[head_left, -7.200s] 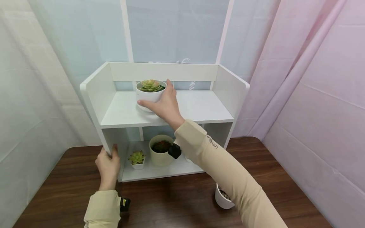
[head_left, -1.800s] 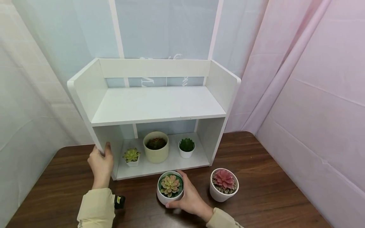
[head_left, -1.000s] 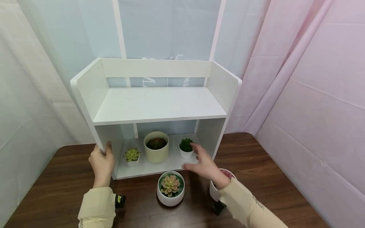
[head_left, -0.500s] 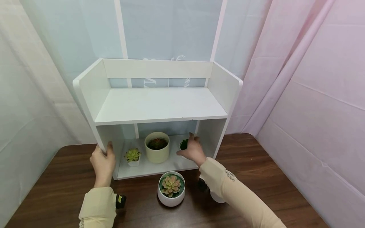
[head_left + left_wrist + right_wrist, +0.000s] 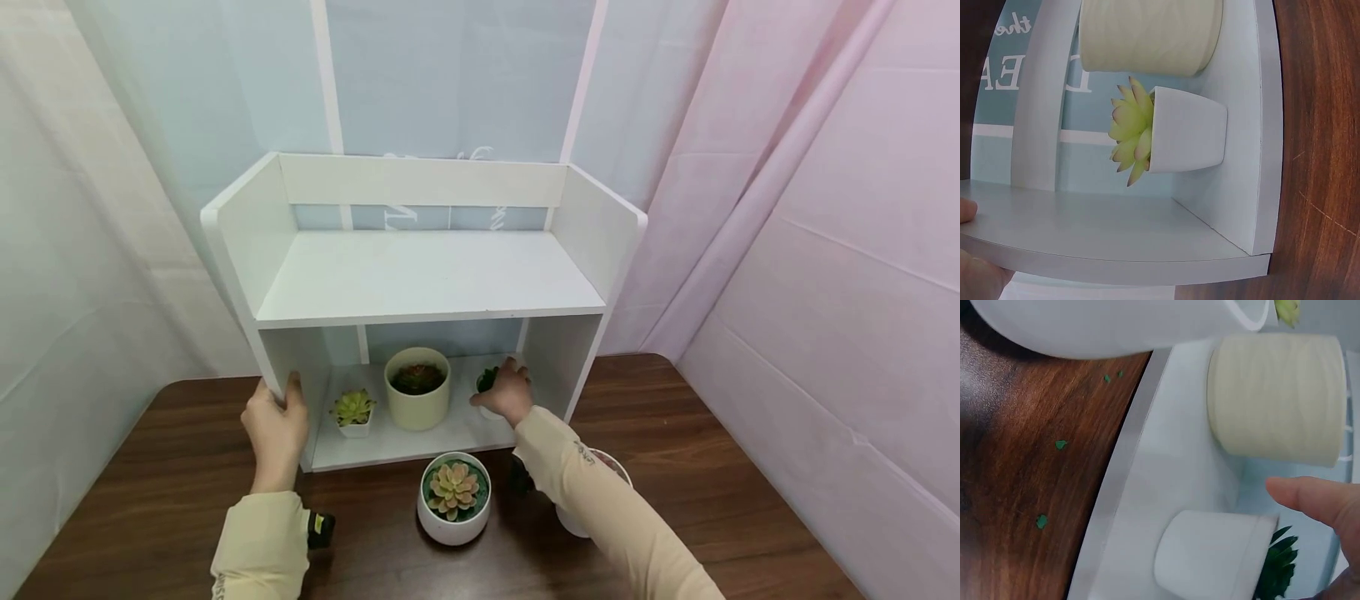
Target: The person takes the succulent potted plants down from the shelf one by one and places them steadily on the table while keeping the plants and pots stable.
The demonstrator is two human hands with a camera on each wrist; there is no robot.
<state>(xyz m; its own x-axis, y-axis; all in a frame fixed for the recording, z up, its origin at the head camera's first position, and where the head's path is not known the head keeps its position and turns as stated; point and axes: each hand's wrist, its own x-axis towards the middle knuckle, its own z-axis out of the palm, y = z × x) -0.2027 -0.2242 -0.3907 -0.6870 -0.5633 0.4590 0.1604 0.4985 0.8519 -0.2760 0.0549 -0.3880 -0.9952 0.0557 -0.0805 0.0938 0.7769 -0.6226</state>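
My left hand [image 5: 277,425] grips the front edge of the left side panel [image 5: 1116,265] of a white two-tier shelf [image 5: 431,275]. My right hand [image 5: 507,393] is at the small white pot with a dark green succulent [image 5: 1216,556], on the right of the lower tier. In the right wrist view its thumb [image 5: 1304,495] is extended and apart from that pot; its other fingers are mostly out of sight. Left of this pot stand a cream pot [image 5: 417,408] and a small square pot with a yellow-green succulent [image 5: 1188,131]. A round white pot with a peach succulent [image 5: 453,500] stands on the table in front.
Partly behind the right sleeve [image 5: 600,492], a white pot [image 5: 573,521] stands on the brown wooden table [image 5: 712,467]. Small green bits [image 5: 1042,521] lie near the shelf's front edge. Curtains [image 5: 840,292] hang around the table.
The right hand brought the peach succulent down from the upper tier to the table, let it go, then moved to the dark green succulent. The left hand kept its grip on the shelf.
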